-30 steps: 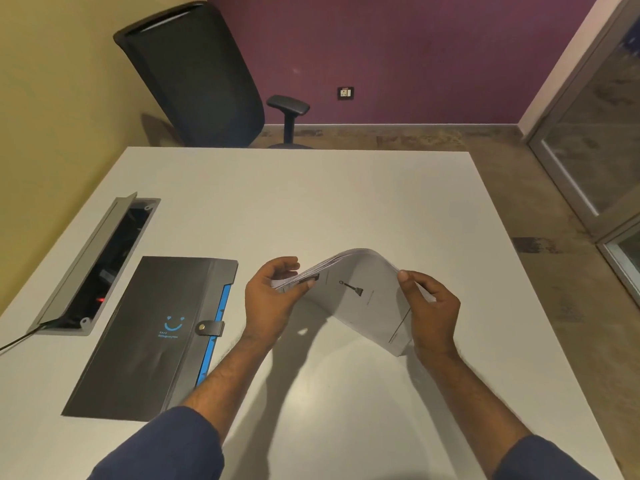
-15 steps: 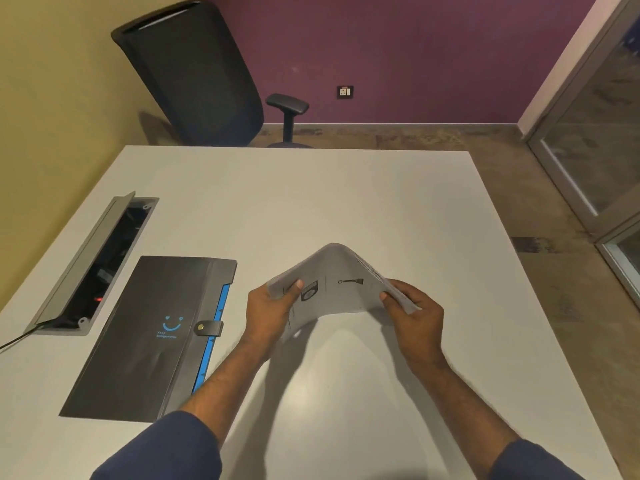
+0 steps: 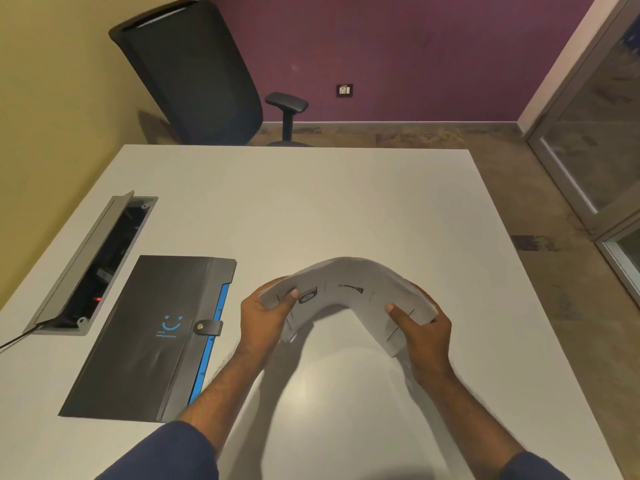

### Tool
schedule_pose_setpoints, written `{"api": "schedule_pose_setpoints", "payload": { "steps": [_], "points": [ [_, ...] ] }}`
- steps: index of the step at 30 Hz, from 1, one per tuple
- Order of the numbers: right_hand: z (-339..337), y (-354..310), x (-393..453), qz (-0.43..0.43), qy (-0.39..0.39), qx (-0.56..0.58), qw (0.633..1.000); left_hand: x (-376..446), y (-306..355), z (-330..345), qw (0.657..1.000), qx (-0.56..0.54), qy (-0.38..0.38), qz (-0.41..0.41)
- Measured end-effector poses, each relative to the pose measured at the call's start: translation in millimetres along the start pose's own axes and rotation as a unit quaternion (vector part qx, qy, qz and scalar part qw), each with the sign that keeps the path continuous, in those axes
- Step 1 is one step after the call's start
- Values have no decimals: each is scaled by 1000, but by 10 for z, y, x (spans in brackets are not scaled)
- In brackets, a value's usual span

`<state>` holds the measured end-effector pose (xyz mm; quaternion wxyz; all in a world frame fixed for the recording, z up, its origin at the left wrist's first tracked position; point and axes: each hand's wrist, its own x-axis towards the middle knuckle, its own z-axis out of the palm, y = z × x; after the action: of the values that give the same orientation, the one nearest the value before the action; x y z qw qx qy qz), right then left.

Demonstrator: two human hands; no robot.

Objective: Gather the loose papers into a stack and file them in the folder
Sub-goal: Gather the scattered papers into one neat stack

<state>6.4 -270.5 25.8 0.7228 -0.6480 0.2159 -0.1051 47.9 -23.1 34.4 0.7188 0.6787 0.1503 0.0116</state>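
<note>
A stack of white printed papers (image 3: 349, 289) is held above the white table (image 3: 311, 209), bowed upward into an arch. My left hand (image 3: 266, 313) grips its left end with the thumb on top. The stack's right end is pinched by my right hand (image 3: 420, 327). A black folder (image 3: 145, 337) with a blue smile logo, a snap strap and blue inner edges lies shut on the table to the left of my left forearm.
An open cable tray (image 3: 93, 261) with a raised lid is set into the table at far left, a cable trailing from it. A black office chair (image 3: 194, 71) stands beyond the table's far edge. Glass doors (image 3: 595, 140) are on the right.
The stack has turned from tilted with its left end high to a level arch. My right hand moved down and right, and both hands are now wider apart.
</note>
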Motion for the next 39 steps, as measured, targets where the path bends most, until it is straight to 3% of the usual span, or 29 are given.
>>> {"api": "schedule_pose_setpoints", "payload": {
  "steps": [5, 11, 18, 22, 26, 28, 31, 33, 36, 39],
  "points": [
    [-1, 65, 20, 41, 17, -36, 998, 26, 3, -17, 997, 31, -57, -33],
    [51, 40, -26, -55, 27, -124, 990, -67, -86, 3, 995, 81, 1, 50],
    [7, 222, -125, -1, 23, -134, 991, -152, -169, 50, 994, 97, 23, 46],
    [-7, 141, -87, 13, 24, -120, 992, -89, -19, 53, 982, 167, 39, 79],
    [-63, -134, 18, -42, -5, -98, 994, 112, 368, -32, 940, 295, 2, 171],
    [-111, -322, 106, -95, -2, -171, 981, 201, 680, -74, 910, 357, -41, 209],
    [-130, -612, 237, -183, 5, -339, 923, 322, 1113, -78, 854, 456, -105, 230],
    [-60, -822, 262, -217, -67, -377, 898, 324, 1366, -14, 811, 515, -140, 241],
    [173, -1022, 222, -169, -239, -359, 886, 258, 1663, 137, 774, 548, -194, 250],
    [340, -1064, 224, -146, -303, -299, 893, 189, 1831, 278, 743, 568, -243, 257]
  ]
}}
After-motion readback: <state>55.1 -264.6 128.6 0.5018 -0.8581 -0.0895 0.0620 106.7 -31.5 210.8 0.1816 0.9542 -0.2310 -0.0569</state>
